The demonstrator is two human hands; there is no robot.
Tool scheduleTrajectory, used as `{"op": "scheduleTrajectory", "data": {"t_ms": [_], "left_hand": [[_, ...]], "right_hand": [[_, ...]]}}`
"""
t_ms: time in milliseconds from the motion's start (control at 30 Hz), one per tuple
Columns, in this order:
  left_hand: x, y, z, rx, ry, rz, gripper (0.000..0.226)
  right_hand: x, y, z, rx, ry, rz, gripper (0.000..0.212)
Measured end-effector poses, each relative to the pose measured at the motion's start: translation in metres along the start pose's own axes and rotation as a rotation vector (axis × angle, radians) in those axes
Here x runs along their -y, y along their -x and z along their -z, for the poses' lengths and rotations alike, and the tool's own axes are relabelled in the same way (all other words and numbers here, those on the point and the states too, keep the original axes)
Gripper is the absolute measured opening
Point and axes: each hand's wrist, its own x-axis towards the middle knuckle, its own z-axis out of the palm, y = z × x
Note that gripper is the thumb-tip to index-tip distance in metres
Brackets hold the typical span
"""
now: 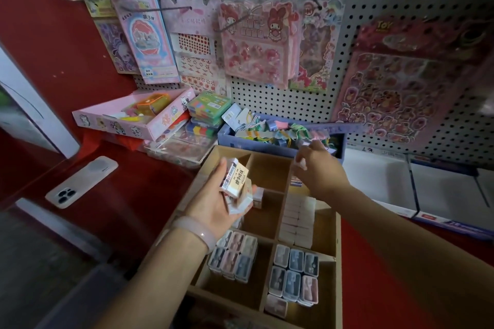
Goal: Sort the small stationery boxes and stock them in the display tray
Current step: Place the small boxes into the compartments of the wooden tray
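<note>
At a red shop table [139, 195] below a pegboard [374, 8] of sticker sheets, a person restocks a wooden display tray [339, 248]. Left hand [213, 203] cradles a small stack of eraser boxes [236, 177], fingers curled round it, above the tray's middle-left compartment. Right hand [318, 168] reaches over the far-right compartment, its grip pinching a small pale box [300, 163]. Two near compartments hold rows of pastel boxes [294, 272]; white boxes [298, 219] fill another. Far compartments look nearly bare, so the job seems roughly half done
</note>
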Motion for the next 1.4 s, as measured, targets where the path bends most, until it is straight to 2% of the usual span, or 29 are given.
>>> {"op": "scheduleTrajectory", "data": {"t_ms": [33,100,200,267,467,567,633,700,767,833,900,967,1033,1133,1267,1400], "left_hand": [[0.002,0.0,-0.004,0.002,0.032,0.007,0.036],[0.006,0.001,-0.01,0.012,0.076,0.024,0.053],[0.014,0.0,-0.017,0.036,0.093,0.075,0.056],[0.021,-0.001,-0.021,0.046,0.064,0.091,0.048],[0.029,0.002,-0.021,0.044,-0.008,0.089,0.029],[0.032,0.003,-0.018,0.056,-0.006,0.084,0.031],[0.03,0.005,-0.016,0.062,0.045,0.088,0.039],[0.028,0.006,-0.016,0.072,0.057,0.076,0.041],[0.026,0.006,-0.014,0.065,0.026,0.053,0.035],[0.024,0.006,-0.012,0.037,0.025,0.047,0.026],[0.022,0.006,-0.01,0.012,0.039,0.051,0.022],[0.02,0.006,-0.01,-0.001,0.051,0.061,0.02],[0.019,0.006,-0.009,-0.005,0.072,0.073,0.019],[0.017,0.007,-0.003,0.001,0.076,0.072,0.017],[0.009,0.006,0.012,0.043,0.087,0.051,0.011],[0.002,0.005,0.021,0.035,0.102,0.047,0.016]], "right_hand": [[0.009,0.002,0.008,-0.017,-0.073,0.086,0.022],[0.031,0.006,0.025,0.073,-0.238,0.205,0.021],[0.06,0.016,0.039,0.259,-0.421,0.115,0.039],[0.066,0.02,0.039,0.313,-0.417,0.06,0.037],[0.069,0.022,0.038,0.293,-0.525,-0.083,0.014],[0.072,0.022,0.039,0.275,-0.584,-0.138,0.01],[0.074,0.022,0.038,0.291,-0.747,-0.206,0.003],[0.074,0.023,0.042,0.312,-0.97,-0.269,0.014],[0.067,0.021,0.049,0.251,-1.081,-0.296,0.024],[0.052,0.017,0.056,0.133,-0.988,-0.29,0.025],[0.032,0.016,0.057,0.031,-0.621,-0.184,0.021],[0.015,0.019,0.049,0.031,-0.244,-0.062,0.017],[0.002,0.02,0.032,0.085,-0.041,-0.02,0.015],[-0.007,0.014,0.001,0.082,0.1,0.005,0.009],[-0.007,0.004,-0.024,0.057,0.133,-0.04,0.013],[-0.008,-0.002,-0.032,0.012,0.162,-0.091,0.016]]}}
